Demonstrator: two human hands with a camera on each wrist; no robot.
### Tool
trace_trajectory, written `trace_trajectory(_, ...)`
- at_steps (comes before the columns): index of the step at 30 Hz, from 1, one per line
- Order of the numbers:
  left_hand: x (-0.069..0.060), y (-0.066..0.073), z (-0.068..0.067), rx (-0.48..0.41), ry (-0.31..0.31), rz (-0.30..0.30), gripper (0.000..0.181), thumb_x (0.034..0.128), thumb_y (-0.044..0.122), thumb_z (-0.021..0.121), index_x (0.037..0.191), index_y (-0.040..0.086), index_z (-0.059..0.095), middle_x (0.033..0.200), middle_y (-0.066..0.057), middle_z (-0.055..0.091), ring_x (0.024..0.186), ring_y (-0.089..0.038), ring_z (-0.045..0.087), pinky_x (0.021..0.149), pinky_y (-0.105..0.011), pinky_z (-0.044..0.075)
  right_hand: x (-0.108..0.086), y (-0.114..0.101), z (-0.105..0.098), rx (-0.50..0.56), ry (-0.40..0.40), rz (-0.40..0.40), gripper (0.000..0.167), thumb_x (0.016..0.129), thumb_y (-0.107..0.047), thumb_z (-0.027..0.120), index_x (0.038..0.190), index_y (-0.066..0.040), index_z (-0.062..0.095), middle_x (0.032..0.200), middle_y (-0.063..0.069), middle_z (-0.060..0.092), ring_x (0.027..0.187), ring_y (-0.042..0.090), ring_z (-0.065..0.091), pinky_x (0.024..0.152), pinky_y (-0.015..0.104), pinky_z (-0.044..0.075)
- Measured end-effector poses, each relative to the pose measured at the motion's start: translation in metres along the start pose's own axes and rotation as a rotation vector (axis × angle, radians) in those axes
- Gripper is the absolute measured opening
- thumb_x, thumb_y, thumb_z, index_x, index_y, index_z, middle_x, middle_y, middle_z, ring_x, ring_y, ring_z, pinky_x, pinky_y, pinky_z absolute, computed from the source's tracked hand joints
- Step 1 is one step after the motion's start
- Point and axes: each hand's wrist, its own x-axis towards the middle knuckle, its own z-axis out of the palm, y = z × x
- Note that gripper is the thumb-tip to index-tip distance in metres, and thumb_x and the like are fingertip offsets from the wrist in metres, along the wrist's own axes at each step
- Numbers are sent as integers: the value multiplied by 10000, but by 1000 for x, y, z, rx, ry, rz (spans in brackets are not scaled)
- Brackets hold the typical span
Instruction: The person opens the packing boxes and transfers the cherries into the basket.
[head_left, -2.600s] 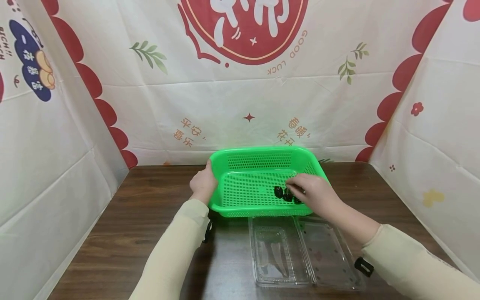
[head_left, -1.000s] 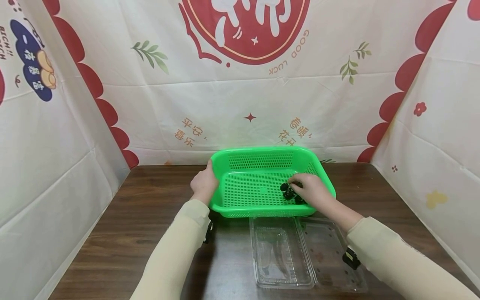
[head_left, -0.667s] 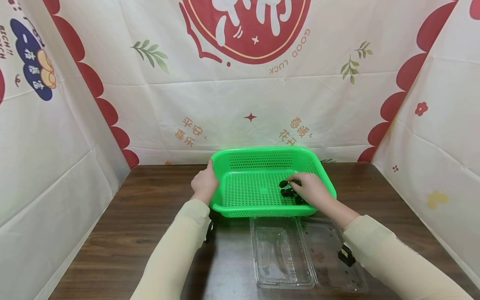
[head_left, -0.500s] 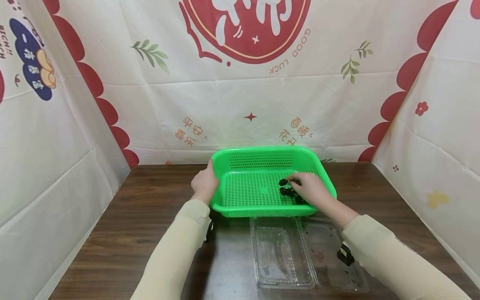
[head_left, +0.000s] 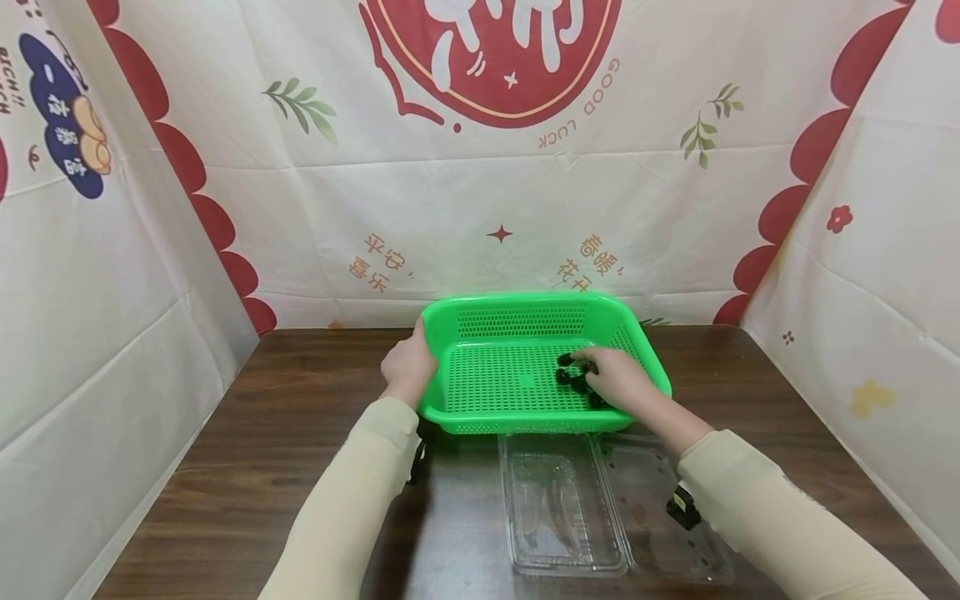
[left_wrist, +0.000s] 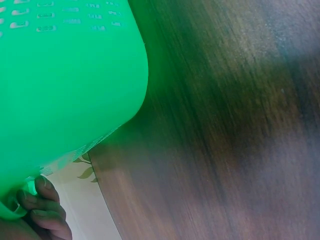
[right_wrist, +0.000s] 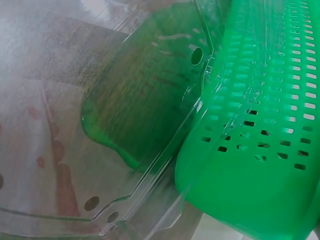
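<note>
A green plastic basket (head_left: 525,427) with a perforated floor and sides stands at the back of the table. My left hand (head_left: 409,367) grips its left rim; in the left wrist view several fingers (left_wrist: 47,215) curl round the rim. Inside the basket, toward the right, lie several small dark roundish pieces (head_left: 562,377), partly hidden by my right hand (head_left: 618,379). Its index fingertip touches one dark piece (head_left: 565,359), and the thumb stands apart below. The right wrist view shows the basket's outer wall (right_wrist: 240,180) but not the hand's fingertips.
In front of the basket lies a clear plastic container (head_left: 566,508), joined on its right to a clear lid (head_left: 660,533) with holes, under the right forearm. The wooden table (head_left: 300,467) is bounded by white printed cloth (head_left: 450,200) behind and at both sides.
My right hand has shifted slightly left and down into the basket, its index finger further from the thumb. The dark pieces near its fingertips have shifted. My left hand stays on the rim.
</note>
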Motion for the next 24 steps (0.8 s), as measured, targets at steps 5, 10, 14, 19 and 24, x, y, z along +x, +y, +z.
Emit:
trace_trajectory(5,0,0,0,5,-1,3,789,926,148,584,1581,274,161,739,-85,603,629,-229,567,492,-365,418,3,2,1,-4,-43,31,424,947,9,505,1371,15,530,1294,209,579,507,163,341,524,338,339)
trace_trajectory(10,1,0,1,-1,-2,0,797,921,147,589,1581,274,162,737,-81,603,629,-226,563,493,-362,413,4,3,1,-39,-64,33,426,940,16,501,1364,37,528,1311,219,566,794,276,574,614,367,370)
trace_trajectory(14,2,-1,1,-5,-3,-1,805,915,141,589,1582,272,156,721,-79,601,618,-223,556,490,-355,403,5,3,2,-92,-73,34,445,925,-1,515,1367,47,524,1313,229,563,1200,453,478,681,412,376)
trace_trajectory(19,2,-2,2,-3,7,3,799,916,139,590,1581,265,165,719,-76,596,614,-222,553,490,-359,404,6,1,2,-130,-93,60,475,936,-77,525,1391,55,492,1346,269,520,1278,509,369,737,463,363)
trace_trajectory(24,-1,-1,1,-2,22,13,789,919,139,586,1580,259,172,717,-80,595,610,-224,554,491,-363,408,6,-1,3,-132,-104,73,478,955,-110,511,1397,68,475,1365,287,493,1289,522,348,875,555,399)
